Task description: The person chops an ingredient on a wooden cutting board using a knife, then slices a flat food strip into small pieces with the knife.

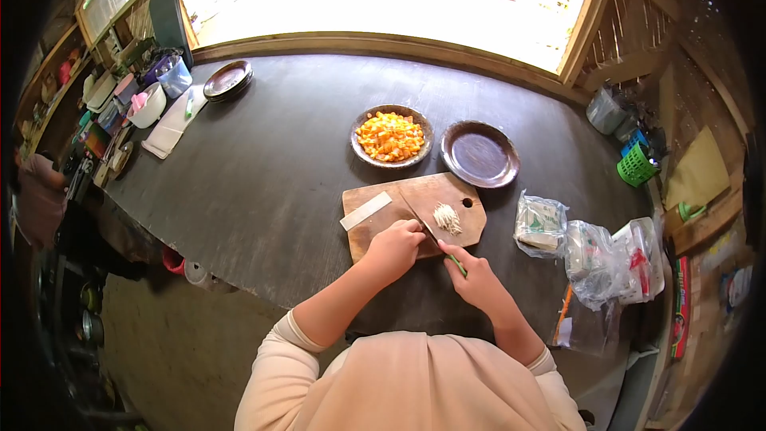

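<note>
My right hand [472, 278] is closed around the green handle of a knife [429, 231], whose blade points up and left over the wooden cutting board [383, 242]. Beside the blade, my left hand [401, 246] rests on the board with its fingers bent together; what they hold, if anything, is hidden. A flat pale strip [367, 211] lies at the board's left. To the right of the blade is a small pile of thin white shreds [447, 219]. Behind the board stand a bowl of orange diced pieces [391, 136] and a dark round plate [479, 154].
Plastic-wrapped packages [541, 224] lie right of the board. Stacked dark plates [228, 81] and a white tub [148, 105] stand at the back left. A green basket [636, 165] is at the right edge. Another person [41, 198] is at the far left.
</note>
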The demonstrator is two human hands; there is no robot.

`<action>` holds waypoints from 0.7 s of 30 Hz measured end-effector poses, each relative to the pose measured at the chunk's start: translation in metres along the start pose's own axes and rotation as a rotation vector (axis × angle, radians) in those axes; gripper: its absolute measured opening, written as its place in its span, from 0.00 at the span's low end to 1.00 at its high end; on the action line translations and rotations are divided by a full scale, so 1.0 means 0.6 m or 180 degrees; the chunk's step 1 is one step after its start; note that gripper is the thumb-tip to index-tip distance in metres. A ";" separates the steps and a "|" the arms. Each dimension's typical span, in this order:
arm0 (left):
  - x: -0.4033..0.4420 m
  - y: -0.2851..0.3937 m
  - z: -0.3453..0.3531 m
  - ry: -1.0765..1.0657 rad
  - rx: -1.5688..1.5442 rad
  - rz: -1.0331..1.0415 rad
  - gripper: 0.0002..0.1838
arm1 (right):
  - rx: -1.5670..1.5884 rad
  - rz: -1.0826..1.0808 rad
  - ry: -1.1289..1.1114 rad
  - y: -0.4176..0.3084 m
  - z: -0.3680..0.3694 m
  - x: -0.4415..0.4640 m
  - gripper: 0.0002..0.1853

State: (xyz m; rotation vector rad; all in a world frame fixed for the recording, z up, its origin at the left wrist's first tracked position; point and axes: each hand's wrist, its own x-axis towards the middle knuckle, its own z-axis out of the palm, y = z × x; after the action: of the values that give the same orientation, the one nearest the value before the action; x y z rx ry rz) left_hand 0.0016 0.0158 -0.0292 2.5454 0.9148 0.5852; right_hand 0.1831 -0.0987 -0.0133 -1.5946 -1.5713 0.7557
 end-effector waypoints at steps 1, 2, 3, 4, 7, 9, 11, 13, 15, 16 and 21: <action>0.000 0.000 0.003 0.0003 0.0003 0.0018 0.10 | 0.0059 0.0007 -0.0023 0.000 -0.001 0.003 0.21; 0.000 -0.001 0.003 0.0010 -0.0058 0.0016 0.10 | 0.0057 -0.0014 -0.0010 -0.004 -0.004 0.002 0.21; 0.000 -0.002 0.002 0.0022 -0.0116 0.0005 0.10 | 0.0075 0.0203 -0.0109 -0.011 -0.010 0.000 0.21; -0.001 -0.002 0.000 0.0043 -0.0100 0.0000 0.10 | 0.0092 0.0419 -0.0218 -0.018 -0.014 -0.001 0.20; 0.000 0.001 -0.003 0.0022 -0.0081 -0.0042 0.10 | 0.0122 0.0626 -0.0288 -0.028 -0.022 -0.005 0.21; 0.001 0.003 -0.004 -0.0050 -0.0082 -0.0068 0.11 | 0.0150 0.0748 -0.0352 -0.032 -0.027 -0.007 0.21; 0.002 0.002 -0.004 -0.0055 -0.0116 -0.0073 0.11 | 0.0174 0.0875 -0.0421 -0.033 -0.031 -0.008 0.21; 0.001 0.001 -0.005 -0.0068 -0.0144 -0.0090 0.11 | 0.0253 0.0916 -0.0443 -0.033 -0.031 -0.009 0.21; 0.001 0.001 -0.006 -0.0046 -0.0126 -0.0027 0.11 | 0.0277 0.0918 -0.0453 -0.032 -0.030 -0.009 0.21; 0.001 0.002 -0.007 -0.0051 -0.0130 -0.0028 0.11 | 0.0297 0.0919 -0.0451 -0.032 -0.031 -0.009 0.21; 0.000 0.000 -0.004 -0.0039 -0.0202 -0.0052 0.10 | 0.0261 0.0769 -0.0415 -0.022 -0.025 -0.010 0.21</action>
State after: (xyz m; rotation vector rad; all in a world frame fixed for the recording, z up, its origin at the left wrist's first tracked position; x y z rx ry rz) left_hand 0.0006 0.0167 -0.0272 2.4800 0.8977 0.5841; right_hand 0.1879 -0.1070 0.0054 -1.7227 -1.4321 1.0596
